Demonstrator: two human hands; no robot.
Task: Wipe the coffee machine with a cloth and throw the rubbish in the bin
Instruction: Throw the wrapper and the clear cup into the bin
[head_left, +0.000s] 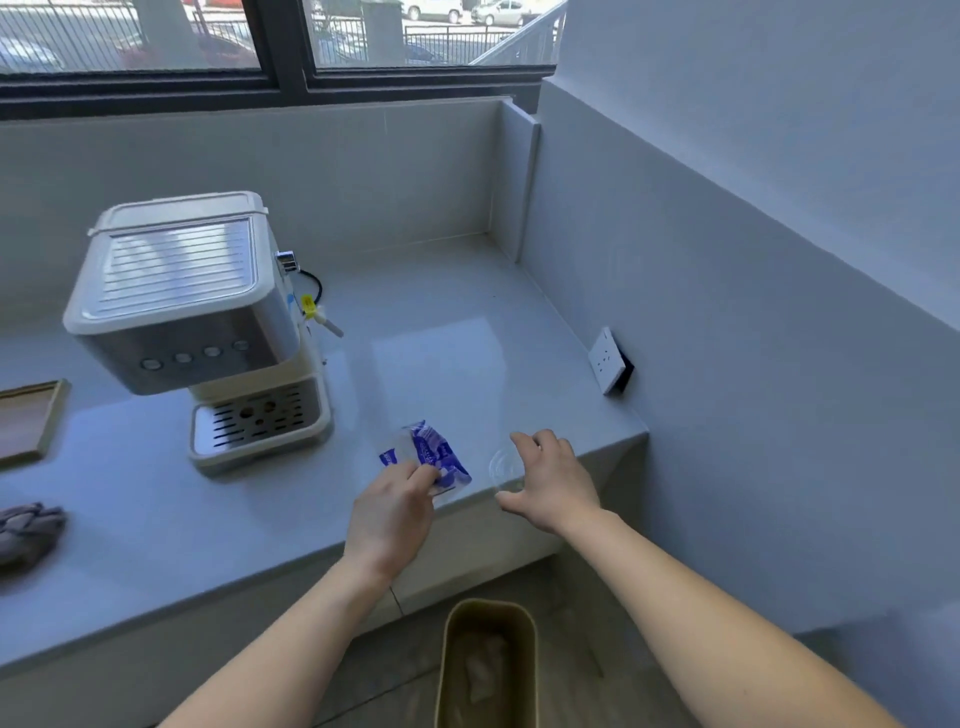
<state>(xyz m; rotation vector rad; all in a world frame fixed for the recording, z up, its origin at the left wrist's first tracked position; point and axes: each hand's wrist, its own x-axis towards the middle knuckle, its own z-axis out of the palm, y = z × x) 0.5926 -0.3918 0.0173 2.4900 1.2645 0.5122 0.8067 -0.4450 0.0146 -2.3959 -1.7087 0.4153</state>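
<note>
The coffee machine (192, 312) on the left is showing cream casing with a ribbed silver top and a yellow tag (308, 305). The wrapper (436, 454) is showing blue print on white. The near-left cloth (28, 530) is looking greyish-purple, the bin (491, 605) tan.

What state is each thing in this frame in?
Coffee machine: upright on the counter, drip tray in place.
Blue wrapper: crumpled at the counter edge, pinched by the left hand.
Clear round plastic item: on the counter, right hand spread around it, not closed.
Cloth: bunched on the counter, untouched.
Bin: open on the floor, pale rubbish inside.
</note>
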